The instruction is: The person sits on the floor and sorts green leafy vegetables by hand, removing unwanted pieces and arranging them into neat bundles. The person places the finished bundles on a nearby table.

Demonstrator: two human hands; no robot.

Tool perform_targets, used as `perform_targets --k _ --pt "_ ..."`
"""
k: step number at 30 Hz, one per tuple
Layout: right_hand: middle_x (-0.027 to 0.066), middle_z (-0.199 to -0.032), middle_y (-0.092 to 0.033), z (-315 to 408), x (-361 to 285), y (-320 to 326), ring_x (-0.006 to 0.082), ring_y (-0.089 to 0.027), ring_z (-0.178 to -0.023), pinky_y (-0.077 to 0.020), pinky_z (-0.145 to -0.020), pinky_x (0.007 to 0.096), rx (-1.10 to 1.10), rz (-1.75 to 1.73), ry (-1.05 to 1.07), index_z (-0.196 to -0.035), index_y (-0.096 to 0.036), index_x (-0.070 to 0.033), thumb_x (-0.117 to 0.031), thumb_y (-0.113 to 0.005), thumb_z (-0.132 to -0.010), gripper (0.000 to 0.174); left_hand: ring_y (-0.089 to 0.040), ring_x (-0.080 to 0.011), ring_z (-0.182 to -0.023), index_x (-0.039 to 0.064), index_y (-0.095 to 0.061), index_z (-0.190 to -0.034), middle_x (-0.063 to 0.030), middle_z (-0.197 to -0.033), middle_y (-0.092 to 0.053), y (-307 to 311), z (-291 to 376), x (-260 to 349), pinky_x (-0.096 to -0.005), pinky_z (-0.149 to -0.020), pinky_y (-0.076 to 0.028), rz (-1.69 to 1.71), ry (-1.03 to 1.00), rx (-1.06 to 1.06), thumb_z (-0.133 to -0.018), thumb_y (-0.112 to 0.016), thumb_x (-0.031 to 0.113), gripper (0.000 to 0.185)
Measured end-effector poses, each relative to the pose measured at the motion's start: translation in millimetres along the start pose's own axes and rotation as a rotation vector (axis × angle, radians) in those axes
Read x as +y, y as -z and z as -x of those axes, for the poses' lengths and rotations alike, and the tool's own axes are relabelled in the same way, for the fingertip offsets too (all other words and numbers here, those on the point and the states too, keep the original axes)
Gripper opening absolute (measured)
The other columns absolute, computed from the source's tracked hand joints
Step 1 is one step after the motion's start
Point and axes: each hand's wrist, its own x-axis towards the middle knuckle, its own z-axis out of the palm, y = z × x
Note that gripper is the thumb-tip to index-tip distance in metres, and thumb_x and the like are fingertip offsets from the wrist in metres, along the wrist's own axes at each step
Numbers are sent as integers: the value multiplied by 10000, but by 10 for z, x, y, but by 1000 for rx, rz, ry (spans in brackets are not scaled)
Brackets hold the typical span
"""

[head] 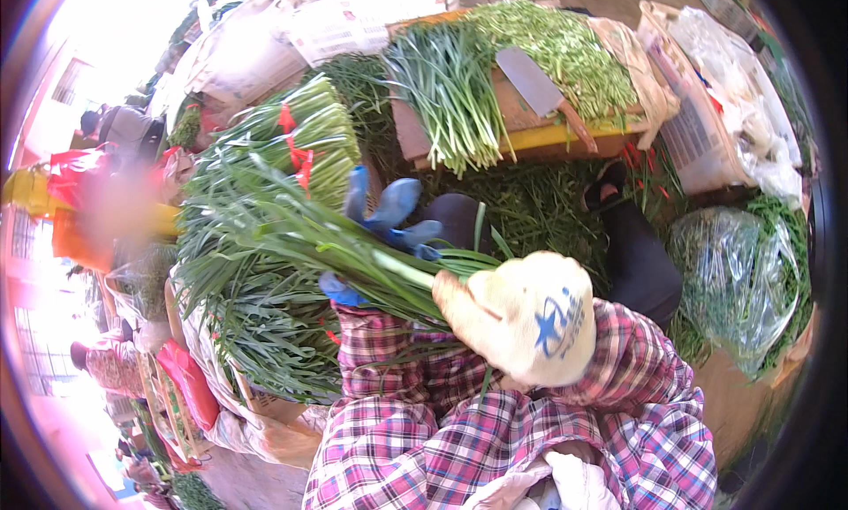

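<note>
My left hand, in a blue rubber glove [391, 218], lies under a bunch of long green leafy stalks, like garlic chives [331, 238], with its fingers spread behind them. My right hand, in a cream glove with a blue star print [530, 318], is closed on the pale stem end of some of these stalks. Left of the hands is a large pile of chive bundles [252, 351], some tied with red ties [301, 159]. Ahead, loose chives [457, 93] rest on a wooden board [517, 106] beside a cleaver [533, 83] with a wooden handle.
Chopped green pieces [563, 53] cover the board's far side. A plastic crate [695, 112] with clear bags stands at the right, above a clear bag of greens [722, 278]. Cut leaves [530, 199] litter the ground. Other people [126, 132] are at the far left.
</note>
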Motion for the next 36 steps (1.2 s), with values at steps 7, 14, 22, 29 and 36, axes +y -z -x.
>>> perform_targets --k 7,14,22,29,36 --pt "71 -627 -605 -572 236 59 257 -584 -499 -452 -443 360 92 -164 -73 -863 -685 -65 -114 -651 -801 85 -620 -302 -783 61 -89 -1480 -289 -1288 -484 -202 110 72 -406 -649 -480 -77 43 271 -908 -484 466 804" --pt "56 -893 -680 -965 795 259 102 -627 -734 -504 -621 224 504 -308 -197 -1012 -690 -45 -73 -659 -844 173 -520 -174 -445 -32 -89 -1468 -98 -668 -635 99 107 -8 -291 -510 -417 -111 70 -149 -920 -477 483 846" --pt "36 -874 -668 -3 1248 779 73 -598 -724 -481 -626 203 892 -692 -559 -1077 -659 -4 -90 -629 -889 209 -581 -151 -389 51 -170 -1452 -70 -582 -652 501 -1 -104 -269 -329 -361 192 -39 -616 -847 -545 261 742" --pt "98 -856 -653 1775 1436 1362 143 -608 -705 -498 -597 246 1190 -569 -731 -1148 -587 35 -124 -586 -927 272 -511 -119 -511 100 -317 -1441 40 -594 -571 456 78 89 -286 -524 -441 -146 22 -80 -921 -529 247 581" --pt "105 -886 -665 2710 1672 1086 152 -638 -740 -538 -619 258 1413 -528 -915 -1138 -607 5 -114 -595 -920 248 -493 -98 -522 60 -367 -1403 56 -584 -535 430 -62 107 -261 -547 -425 -149 152 -189 -959 -508 224 495"
